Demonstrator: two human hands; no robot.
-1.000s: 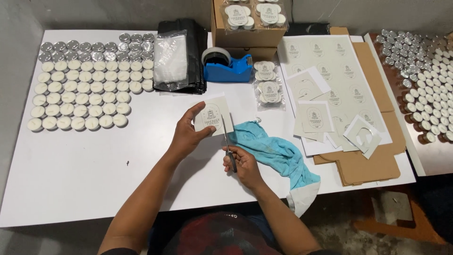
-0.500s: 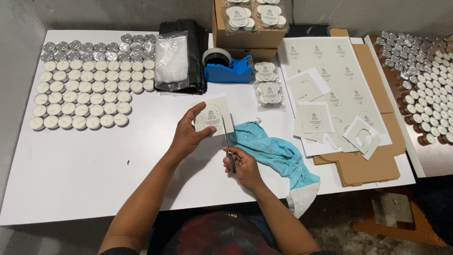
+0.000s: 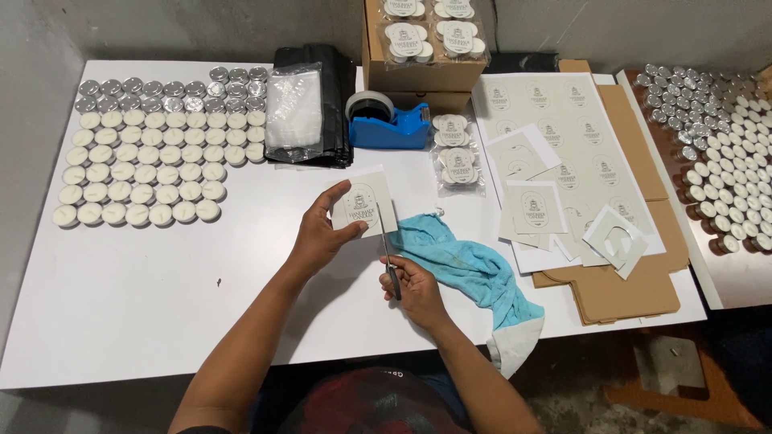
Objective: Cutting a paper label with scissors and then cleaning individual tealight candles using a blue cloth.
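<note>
One label (image 3: 363,205), one scissors (image 3: 391,269); candles (image 3: 145,169) roughly seventy.

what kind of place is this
Likely a small candle-packing workbench: rows of white tealight candles on a white table, printed label sheets, a blue tape dispenser, and bagged candle packs.

Left hand (image 3: 320,237) pinching square label card (image 3: 363,205) above white table (image 3: 145,305). Right hand (image 3: 418,291) gripping scissors (image 3: 389,261), blades at card's lower right edge. Blue cloth (image 3: 470,269) just right of scissors, under right hand. Blue tape dispenser (image 3: 388,122) beyond card. Rows of tealight candles (image 3: 145,173) far left of card. Label sheets (image 3: 563,153) right of card.
</note>
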